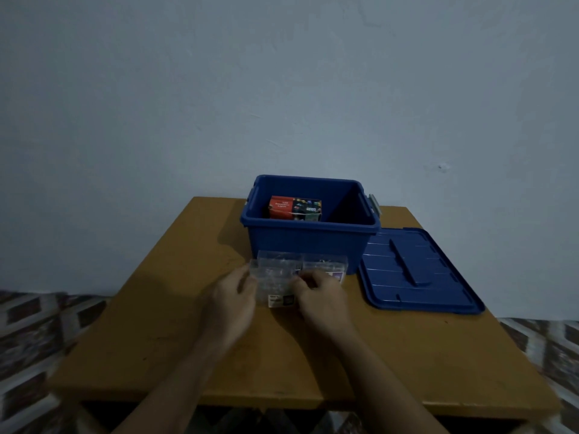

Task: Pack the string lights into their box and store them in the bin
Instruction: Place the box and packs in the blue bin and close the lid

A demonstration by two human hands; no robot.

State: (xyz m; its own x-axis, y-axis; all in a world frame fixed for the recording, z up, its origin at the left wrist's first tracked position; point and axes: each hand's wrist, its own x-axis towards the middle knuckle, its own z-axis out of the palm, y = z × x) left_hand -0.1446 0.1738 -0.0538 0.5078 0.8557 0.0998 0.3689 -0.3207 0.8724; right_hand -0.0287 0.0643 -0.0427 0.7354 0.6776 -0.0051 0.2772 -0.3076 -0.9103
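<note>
Clear plastic box (282, 274), flat and see-through with a small printed label at its near end, lies on the brown wooden table (156, 308) just in front of the blue plastic storage bin (308, 245), and you have both hands on it. Your left hand (233, 296) grips its left edge with the fingers curled around it. Your right hand (319, 296) sits over the middle, fingers bent down and pinching at the top face. The picture is dim and smeared here, so you cannot tell whether the string lights are fully tucked inside or whether the flap is closed.

The bin stands open at the far side of the table. Inside it, against the back wall, a red and dark printed carton (294, 208) of LED lights is already stowed. The flat blue lid (416, 270) lies on the table to the right of the bin, touching or nearly touching its corner.

So you look roughly midway: one pack is in, and this one is at the closing stage. What is left, by my reading, is to finish shutting the clear box, lift it over the front rim, set it beside the carton, and then fit the lid.
</note>
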